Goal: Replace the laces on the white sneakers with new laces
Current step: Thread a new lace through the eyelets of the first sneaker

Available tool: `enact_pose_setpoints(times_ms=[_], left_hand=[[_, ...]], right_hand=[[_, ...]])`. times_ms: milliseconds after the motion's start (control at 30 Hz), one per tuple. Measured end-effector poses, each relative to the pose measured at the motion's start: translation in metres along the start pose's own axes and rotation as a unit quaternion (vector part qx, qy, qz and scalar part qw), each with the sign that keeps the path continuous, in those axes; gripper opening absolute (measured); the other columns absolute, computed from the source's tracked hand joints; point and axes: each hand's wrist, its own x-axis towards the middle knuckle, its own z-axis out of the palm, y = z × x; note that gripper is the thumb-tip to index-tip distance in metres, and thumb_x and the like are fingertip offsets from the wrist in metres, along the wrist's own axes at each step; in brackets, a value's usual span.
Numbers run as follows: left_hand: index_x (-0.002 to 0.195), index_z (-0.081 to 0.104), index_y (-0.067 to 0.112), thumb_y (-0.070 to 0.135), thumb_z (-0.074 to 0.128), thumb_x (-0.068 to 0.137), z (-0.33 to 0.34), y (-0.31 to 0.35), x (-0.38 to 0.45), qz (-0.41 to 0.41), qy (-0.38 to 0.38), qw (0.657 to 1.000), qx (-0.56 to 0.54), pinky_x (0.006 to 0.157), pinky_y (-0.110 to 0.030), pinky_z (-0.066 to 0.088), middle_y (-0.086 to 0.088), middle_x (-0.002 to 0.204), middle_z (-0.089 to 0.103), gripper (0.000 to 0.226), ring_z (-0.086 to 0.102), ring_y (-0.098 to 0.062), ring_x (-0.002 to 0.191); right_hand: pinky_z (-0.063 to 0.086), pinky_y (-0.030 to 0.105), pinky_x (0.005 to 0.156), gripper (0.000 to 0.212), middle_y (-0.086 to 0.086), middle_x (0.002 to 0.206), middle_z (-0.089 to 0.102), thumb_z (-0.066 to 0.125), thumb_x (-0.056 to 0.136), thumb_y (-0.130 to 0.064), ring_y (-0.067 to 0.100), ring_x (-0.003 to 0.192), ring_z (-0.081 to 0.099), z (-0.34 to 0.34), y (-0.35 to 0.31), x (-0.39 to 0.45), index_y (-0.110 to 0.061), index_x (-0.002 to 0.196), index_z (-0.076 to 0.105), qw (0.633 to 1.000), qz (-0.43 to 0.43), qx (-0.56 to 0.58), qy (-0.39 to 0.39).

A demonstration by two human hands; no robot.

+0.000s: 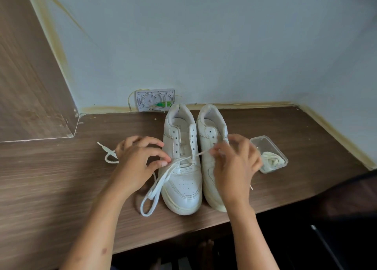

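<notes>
Both bare arms reach forward. The left hand (pixel 136 159) curls its fingers, with thumb and first finger pinched together. The right hand (pixel 234 163) has bent fingers, pinching with its fingertips too.

Bare table (pixel 51 188) lies open left of the sneakers (pixel 183 167); a plastic tub (pixel 271 147) crowds the right.

The right hand (pixel 234 163) covers the lower lacing of the right sneaker (pixel 212 147), so whether any lace runs there cannot be told. The left hand (pixel 138 159) hides part of the lace (pixel 155 190) lying toward the middle left of the frame. Under the table (pixel 61 188), along the bottom edge, all is dark, and the lower right corner is blurred.
</notes>
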Motion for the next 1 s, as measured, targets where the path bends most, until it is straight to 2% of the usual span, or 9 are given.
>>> enact_pose_setpoints(times_ms=[100, 167, 267, 400, 500, 667, 733, 867, 1000], left_hand=[[0.079, 0.068, 0.054, 0.038, 0.074, 0.079, 0.000, -0.001, -0.001, -0.001, -0.005, 1.000, -0.004, 0.098, -0.027, 0.007, 0.039, 0.113, 0.050, 0.016, 0.022, -0.005, 0.118], [0.080, 0.069, 0.052, 0.038, 0.073, 0.080, -0.001, 0.000, -0.001, -0.005, -0.008, 1.000, -0.008, 0.099, -0.029, 0.008, 0.038, 0.115, 0.052, 0.015, 0.022, -0.006, 0.118], [0.080, 0.069, 0.052, 0.038, 0.073, 0.080, -0.001, 0.001, 0.000, -0.008, -0.008, 1.000, -0.011, 0.101, -0.031, 0.010, 0.037, 0.115, 0.052, 0.015, 0.023, -0.007, 0.119], [0.079, 0.067, 0.053, 0.039, 0.073, 0.080, -0.001, 0.002, -0.001, -0.012, -0.011, 1.000, -0.017, 0.105, -0.036, 0.013, 0.035, 0.115, 0.053, 0.016, 0.026, -0.010, 0.121], [0.078, 0.065, 0.056, 0.038, 0.073, 0.080, -0.001, 0.001, -0.001, -0.011, -0.014, 1.000, -0.019, 0.105, -0.037, 0.014, 0.036, 0.115, 0.053, 0.019, 0.024, -0.008, 0.119], [0.078, 0.061, 0.058, 0.032, 0.074, 0.082, -0.001, -0.001, 0.001, -0.008, -0.012, 1.000, -0.008, 0.103, -0.036, 0.015, 0.041, 0.111, 0.050, 0.030, 0.025, -0.004, 0.115], [0.076, 0.058, 0.062, 0.028, 0.075, 0.083, -0.002, -0.005, 0.002, -0.010, -0.026, 1.000, -0.008, 0.105, -0.041, 0.022, 0.040, 0.107, 0.054, 0.039, 0.036, -0.005, 0.112], [0.089, 0.065, 0.060, 0.027, 0.071, 0.087, -0.006, -0.011, 0.000, -0.019, -0.076, 0.994, -0.071, 0.102, -0.049, 0.039, 0.030, 0.100, 0.065, 0.034, 0.059, 0.002, 0.100], [0.103, 0.064, 0.056, 0.027, 0.080, 0.078, -0.011, -0.014, -0.006, -0.035, -0.143, 0.980, -0.137, 0.097, -0.036, 0.046, 0.028, 0.100, 0.068, 0.041, 0.059, 0.008, 0.101]], right_hand=[[0.026, 0.055, 0.099, 0.009, 0.005, 0.126, 0.051, 0.070, 0.086, -0.015, 0.037, 0.119, 0.037, -0.011, 0.018, 0.009, -0.023, 0.087, 0.067, 0.986, 0.139, -0.003, 0.087], [0.029, 0.057, 0.098, 0.004, 0.006, 0.126, 0.049, 0.068, 0.090, -0.024, 0.038, 0.117, 0.037, -0.015, 0.026, 0.009, -0.021, 0.090, 0.065, 0.978, 0.171, -0.018, 0.117], [0.025, 0.056, 0.102, 0.012, 0.007, 0.131, 0.043, 0.071, 0.088, -0.029, 0.033, 0.123, 0.030, -0.014, 0.025, 0.007, -0.026, 0.098, 0.065, 0.991, 0.119, 0.015, 0.051], [0.015, 0.046, 0.107, 0.017, 0.002, 0.136, 0.039, 0.068, 0.087, -0.045, 0.028, 0.129, 0.023, -0.002, 0.004, -0.004, -0.035, 0.101, 0.068, 0.993, -0.050, 0.021, -0.102], [0.021, 0.049, 0.105, 0.002, 0.001, 0.134, 0.045, 0.071, 0.087, -0.036, 0.031, 0.127, 0.031, 0.002, -0.003, -0.007, -0.035, 0.088, 0.069, 0.994, -0.071, 0.022, -0.081], [0.023, 0.052, 0.104, 0.003, 0.001, 0.125, 0.052, 0.069, 0.089, -0.026, 0.029, 0.124, 0.033, -0.019, 0.021, 0.010, -0.028, 0.090, 0.071, 0.984, 0.150, 0.063, 0.066], [0.023, 0.056, 0.106, 0.009, 0.004, 0.126, 0.051, 0.066, 0.091, -0.032, 0.030, 0.125, 0.031, -0.022, 0.029, 0.010, -0.024, 0.091, 0.069, 0.979, 0.178, 0.056, 0.080], [0.021, 0.057, 0.109, 0.019, 0.003, 0.137, 0.039, 0.069, 0.089, -0.038, 0.022, 0.129, 0.022, -0.018, 0.023, 0.006, -0.033, 0.106, 0.066, 0.997, 0.067, 0.044, 0.012], [0.019, 0.052, 0.109, 0.025, 0.002, 0.141, 0.037, 0.068, 0.087, -0.047, 0.027, 0.133, 0.022, -0.003, 0.004, -0.004, -0.040, 0.112, 0.066, 0.994, -0.059, 0.008, -0.091]])
